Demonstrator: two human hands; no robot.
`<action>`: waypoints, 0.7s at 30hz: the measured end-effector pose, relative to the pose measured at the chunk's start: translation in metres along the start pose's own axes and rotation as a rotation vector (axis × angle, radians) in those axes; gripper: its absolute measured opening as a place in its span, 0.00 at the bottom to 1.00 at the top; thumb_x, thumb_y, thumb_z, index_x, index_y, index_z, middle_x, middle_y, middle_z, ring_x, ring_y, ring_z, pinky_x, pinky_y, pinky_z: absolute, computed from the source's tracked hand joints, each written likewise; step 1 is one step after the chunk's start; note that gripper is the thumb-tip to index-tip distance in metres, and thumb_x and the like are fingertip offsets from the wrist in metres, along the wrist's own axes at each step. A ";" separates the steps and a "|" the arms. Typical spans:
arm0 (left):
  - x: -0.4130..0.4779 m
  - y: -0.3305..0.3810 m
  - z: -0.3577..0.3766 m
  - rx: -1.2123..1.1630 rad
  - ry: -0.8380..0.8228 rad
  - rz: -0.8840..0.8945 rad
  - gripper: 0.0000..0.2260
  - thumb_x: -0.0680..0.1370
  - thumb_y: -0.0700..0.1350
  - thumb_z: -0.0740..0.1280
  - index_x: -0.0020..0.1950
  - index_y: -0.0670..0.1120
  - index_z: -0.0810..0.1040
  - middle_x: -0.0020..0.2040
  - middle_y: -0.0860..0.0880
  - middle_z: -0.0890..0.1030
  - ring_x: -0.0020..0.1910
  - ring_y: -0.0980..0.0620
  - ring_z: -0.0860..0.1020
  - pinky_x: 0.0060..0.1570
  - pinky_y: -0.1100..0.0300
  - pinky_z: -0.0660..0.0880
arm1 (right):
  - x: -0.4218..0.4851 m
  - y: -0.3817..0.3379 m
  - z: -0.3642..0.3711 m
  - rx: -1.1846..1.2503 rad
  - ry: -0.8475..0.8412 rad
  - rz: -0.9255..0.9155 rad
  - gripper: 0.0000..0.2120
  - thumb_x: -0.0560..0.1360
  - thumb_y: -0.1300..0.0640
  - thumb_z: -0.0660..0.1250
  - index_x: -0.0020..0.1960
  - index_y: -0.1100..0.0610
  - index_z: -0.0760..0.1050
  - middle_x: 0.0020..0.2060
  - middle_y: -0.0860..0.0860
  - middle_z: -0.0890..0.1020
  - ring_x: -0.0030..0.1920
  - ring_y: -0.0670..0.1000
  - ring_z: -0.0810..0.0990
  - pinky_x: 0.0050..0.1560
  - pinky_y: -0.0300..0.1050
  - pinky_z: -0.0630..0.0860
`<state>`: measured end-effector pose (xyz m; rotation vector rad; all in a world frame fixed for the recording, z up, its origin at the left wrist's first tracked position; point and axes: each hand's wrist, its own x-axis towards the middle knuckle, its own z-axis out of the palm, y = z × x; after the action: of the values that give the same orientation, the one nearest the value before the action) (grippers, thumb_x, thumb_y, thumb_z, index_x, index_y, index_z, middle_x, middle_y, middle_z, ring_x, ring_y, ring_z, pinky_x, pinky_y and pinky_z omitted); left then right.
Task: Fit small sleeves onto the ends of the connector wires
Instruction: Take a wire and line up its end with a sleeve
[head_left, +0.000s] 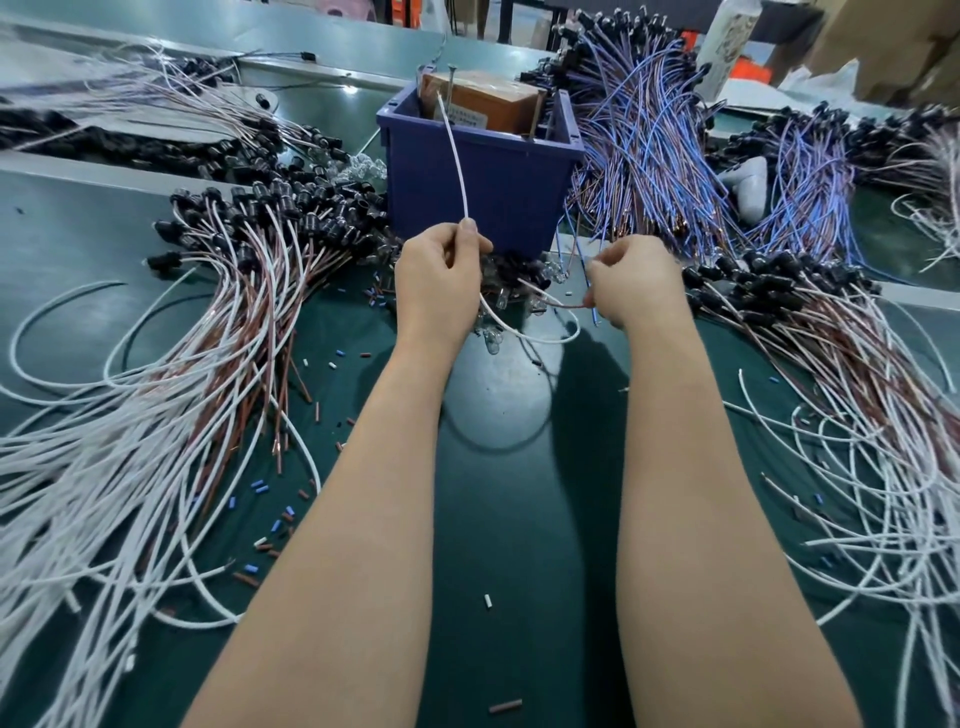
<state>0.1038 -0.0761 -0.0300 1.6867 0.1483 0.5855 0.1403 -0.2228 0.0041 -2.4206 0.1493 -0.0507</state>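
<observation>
Single head-worn wide-angle view, facing forward and down, close above left hand (441, 275) and right hand (631, 283), table (498, 519) beneath.

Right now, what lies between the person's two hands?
In the head view, a white wire loops from the left hand toward the right hand, which pinches a brown wire; small clear bulbs lie on the table beneath.

R hand (631, 283) fingertips curl out of sight where they pinch brown wire (563, 305); what's on its tip is too small to tell. L hand (439, 275) hides part of white wire (457, 156). Label on brown box (483, 101) unreadable. Both forearms & wire bundles (104, 467) cut off at pic edges.
</observation>
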 end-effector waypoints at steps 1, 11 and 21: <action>0.000 0.000 0.000 0.000 -0.003 -0.003 0.15 0.82 0.45 0.58 0.36 0.49 0.76 0.24 0.53 0.67 0.21 0.60 0.63 0.26 0.65 0.61 | -0.002 0.001 0.001 0.009 -0.014 -0.008 0.09 0.78 0.60 0.60 0.55 0.58 0.76 0.51 0.58 0.82 0.46 0.54 0.76 0.51 0.48 0.74; 0.000 0.000 0.002 0.026 0.002 -0.010 0.14 0.82 0.45 0.59 0.39 0.45 0.78 0.24 0.56 0.69 0.22 0.61 0.67 0.30 0.66 0.64 | -0.005 -0.018 0.007 0.432 0.089 -0.166 0.11 0.76 0.67 0.56 0.54 0.55 0.67 0.36 0.49 0.80 0.42 0.52 0.77 0.54 0.54 0.76; -0.002 0.003 0.002 0.038 -0.009 -0.004 0.14 0.82 0.45 0.59 0.40 0.43 0.79 0.24 0.55 0.69 0.22 0.60 0.65 0.30 0.63 0.64 | -0.017 -0.027 0.000 0.460 0.045 -0.260 0.07 0.73 0.64 0.60 0.45 0.53 0.72 0.30 0.49 0.80 0.25 0.40 0.73 0.37 0.41 0.72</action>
<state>0.1025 -0.0788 -0.0282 1.7255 0.1576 0.5752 0.1262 -0.2005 0.0222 -1.9653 -0.1454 -0.2314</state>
